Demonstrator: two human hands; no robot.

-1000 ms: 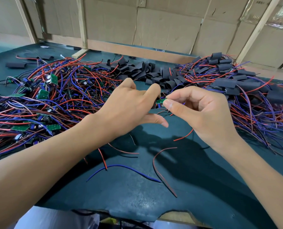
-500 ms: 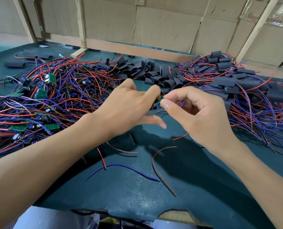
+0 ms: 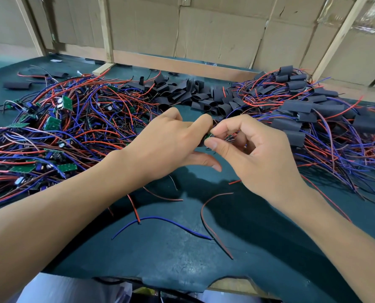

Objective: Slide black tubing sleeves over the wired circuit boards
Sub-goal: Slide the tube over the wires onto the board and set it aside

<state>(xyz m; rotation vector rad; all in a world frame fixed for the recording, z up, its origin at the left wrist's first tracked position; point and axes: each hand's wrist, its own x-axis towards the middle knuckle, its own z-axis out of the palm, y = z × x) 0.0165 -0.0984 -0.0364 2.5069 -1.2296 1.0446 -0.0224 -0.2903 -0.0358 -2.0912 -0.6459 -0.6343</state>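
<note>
My left hand (image 3: 169, 145) and my right hand (image 3: 254, 158) meet above the middle of the dark green table (image 3: 173, 250). Between their fingertips sits a small green circuit board (image 3: 209, 136), mostly hidden. My right thumb and forefinger pinch its near end. My left thumb and fingers hold a black tubing sleeve (image 3: 202, 142) at the board's other end; only a sliver of it shows. Red and blue wires (image 3: 206, 224) trail from under the hands onto the table.
A tangle of bare green boards with red and blue wires (image 3: 57, 132) covers the left. Loose black sleeves (image 3: 195, 95) lie at the back middle. Sleeved boards with wires (image 3: 313, 114) are heaped on the right. Cardboard walls and wooden battens (image 3: 204, 38) close the back.
Both hands have stayed together at the same spot. Less of the green board shows between the fingertips than a second ago. The trailing wires have barely shifted.
</note>
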